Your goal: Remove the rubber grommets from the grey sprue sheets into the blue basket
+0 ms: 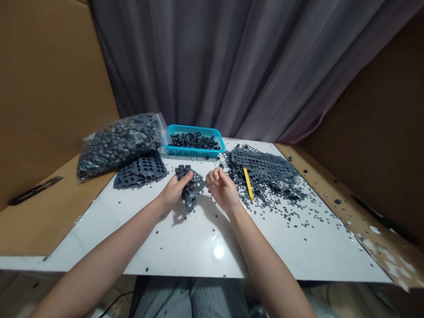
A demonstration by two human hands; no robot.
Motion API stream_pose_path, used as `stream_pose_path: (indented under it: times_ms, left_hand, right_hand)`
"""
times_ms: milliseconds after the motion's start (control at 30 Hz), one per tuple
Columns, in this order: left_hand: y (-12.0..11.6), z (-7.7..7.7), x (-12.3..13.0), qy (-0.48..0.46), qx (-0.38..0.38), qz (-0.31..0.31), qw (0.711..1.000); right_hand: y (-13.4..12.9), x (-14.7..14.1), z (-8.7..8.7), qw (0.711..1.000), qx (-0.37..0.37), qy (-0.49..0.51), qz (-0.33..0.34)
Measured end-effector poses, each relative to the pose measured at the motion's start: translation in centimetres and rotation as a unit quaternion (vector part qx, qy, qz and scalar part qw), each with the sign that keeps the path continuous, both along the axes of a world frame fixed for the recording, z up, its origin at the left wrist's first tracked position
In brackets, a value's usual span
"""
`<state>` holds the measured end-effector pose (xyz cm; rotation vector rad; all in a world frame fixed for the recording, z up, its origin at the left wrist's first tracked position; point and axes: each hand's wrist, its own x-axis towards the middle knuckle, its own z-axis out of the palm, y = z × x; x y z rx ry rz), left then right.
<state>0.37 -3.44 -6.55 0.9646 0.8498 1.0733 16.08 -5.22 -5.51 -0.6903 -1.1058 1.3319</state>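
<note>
Grey sheet (pixel 192 192), punched with holes and crumpled, is pinched in the left hand (pixel 173 192) above the white desk (pixel 186 254), covering some of that hand. Just beside it the right hand (pixel 223 190) curls; whether it grips anything, I cannot tell. Dark bits (pixel 294 196) lie scattered; grey curtain (pixel 209 60) behind, cardboard walls (pixel 47 77) either side.

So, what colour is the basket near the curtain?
The basket is bright blue, clearest in the head view.

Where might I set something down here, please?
Nearly bare: the white table between the forearms, in front of the held perforated piece; and its front right, outside the right forearm. Crowded: back left, bag and sheets; back centre, blue basket; back right, stacked sheets, scattered bits, yellow tool.
</note>
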Motion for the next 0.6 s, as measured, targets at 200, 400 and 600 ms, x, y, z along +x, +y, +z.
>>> stream_pose_path:
  times_ms: [200, 400, 600]
  left_hand:
    - [-0.2, 0.0, -0.2, 0.076, 0.059, -0.029, 0.995]
    - [-0.7, 0.9, -0.6, 0.178, 0.130, -0.070, 0.973]
    - [-0.9, 1.9, -0.9, 0.265, 0.235, -0.106, 0.929]
  right_hand:
    - [-1.9, 0.8, 0.9, 0.910, 0.148, -0.363, -0.137]
    - [-2.1, 0.7, 1.0, 0.774, 0.212, -0.584, -0.120]
    - [-1.9, 1.1, 0.8, 0.790, 0.162, -0.589, -0.051]
